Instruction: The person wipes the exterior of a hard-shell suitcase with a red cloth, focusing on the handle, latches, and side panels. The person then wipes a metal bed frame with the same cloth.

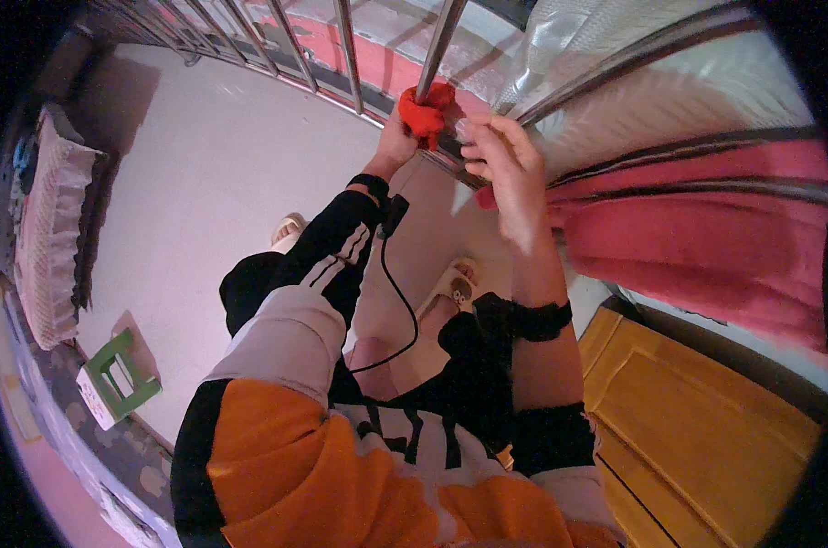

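Note:
A bright red cloth point(420, 119) is bunched around an upright metal bar point(440, 50) at the far middle. My left hand point(395, 144) is closed on the cloth at the bar, and its fingertips are hidden behind the red folds. Just right of the bar, my right hand point(511, 169) is raised, apart from the cloth. Its fingers are loosely bent with gaps between them, and I see nothing held in them. A black strap circles each of my forearms, and a black cable point(402, 320) hangs from the left one.
More metal bars point(290, 46) form a railing along the far side. To the right hang a pink-red cloth point(697, 247) and whitish quilted sheeting point(633, 82). A wooden cabinet point(706, 429) stands at the lower right. At left are a frilled cushion point(48, 228) and a green-and-white box point(121, 379).

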A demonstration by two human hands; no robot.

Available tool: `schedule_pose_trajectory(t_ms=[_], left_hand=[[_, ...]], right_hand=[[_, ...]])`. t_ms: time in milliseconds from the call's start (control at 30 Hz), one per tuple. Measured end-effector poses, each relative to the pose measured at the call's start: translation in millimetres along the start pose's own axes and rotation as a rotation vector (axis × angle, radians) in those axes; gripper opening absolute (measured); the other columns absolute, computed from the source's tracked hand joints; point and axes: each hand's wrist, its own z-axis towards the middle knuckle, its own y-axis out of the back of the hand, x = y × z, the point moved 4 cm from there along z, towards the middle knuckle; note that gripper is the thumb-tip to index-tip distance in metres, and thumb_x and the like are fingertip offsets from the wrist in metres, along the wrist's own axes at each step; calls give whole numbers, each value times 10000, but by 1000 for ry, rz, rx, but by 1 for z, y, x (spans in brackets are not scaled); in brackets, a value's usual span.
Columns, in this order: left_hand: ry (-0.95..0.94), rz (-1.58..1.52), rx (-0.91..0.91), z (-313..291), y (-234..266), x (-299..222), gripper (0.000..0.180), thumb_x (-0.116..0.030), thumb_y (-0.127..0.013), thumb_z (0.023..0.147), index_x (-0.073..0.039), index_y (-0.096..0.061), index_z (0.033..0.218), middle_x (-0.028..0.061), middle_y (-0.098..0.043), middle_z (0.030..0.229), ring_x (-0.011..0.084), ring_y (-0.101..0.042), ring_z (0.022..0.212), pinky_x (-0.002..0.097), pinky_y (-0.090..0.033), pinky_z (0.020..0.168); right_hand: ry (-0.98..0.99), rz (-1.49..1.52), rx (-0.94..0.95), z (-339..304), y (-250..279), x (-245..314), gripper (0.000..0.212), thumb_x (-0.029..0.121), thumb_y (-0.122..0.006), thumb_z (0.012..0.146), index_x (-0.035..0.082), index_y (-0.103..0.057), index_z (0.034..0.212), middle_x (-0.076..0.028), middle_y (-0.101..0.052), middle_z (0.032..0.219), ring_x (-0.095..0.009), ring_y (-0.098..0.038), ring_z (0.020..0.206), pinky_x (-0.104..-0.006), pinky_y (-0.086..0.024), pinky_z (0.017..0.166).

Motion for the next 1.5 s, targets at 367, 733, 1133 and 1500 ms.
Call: schedule_pose_trajectory(t_ms=[367, 733, 1133, 1500], left_hand=[[189, 409, -321, -15, 28, 64, 381, -130, -648, 946, -81, -639, 1324, 177, -753, 1098, 302, -741, 1008, 415, -573, 849], [-446, 528, -198, -86, -106, -63, 511, -104, -695, 863, -91, -592, 1363, 203, -708, 1192, 428, -613, 1209, 501, -500, 1006], [210, 492, -22, -60, -80, 27, 571, -157, -718, 848, -207, -589, 1402, 142, -711, 1175, 398, -648, 1056, 484, -513, 947], [149, 499, -149, -81, -86, 110, 665, -83, -726, 773, -91, -554, 1416, 166, -555, 1411, 418, -546, 1249, 501, -471, 1048]], right_hand=[[90, 14, -108, 33, -1, 12, 344, 250, -627, 1011, 37, -658, 1279, -86, -684, 1214, -194, -662, 1046, -339, -532, 901], [232, -104, -268, -25, 61, 7, 241, 158, -660, 976, 26, -693, 1174, -80, -709, 1009, -142, -659, 889, -293, -538, 769], [127, -284, -151, 0, 88, -26, 262, 164, -661, 995, 52, -679, 1231, -34, -695, 1114, -113, -635, 975, -283, -511, 855], [178, -418, -132, -14, 89, -15, 288, 171, -674, 954, 38, -667, 1210, -102, -712, 1123, -184, -664, 927, -337, -544, 811]])
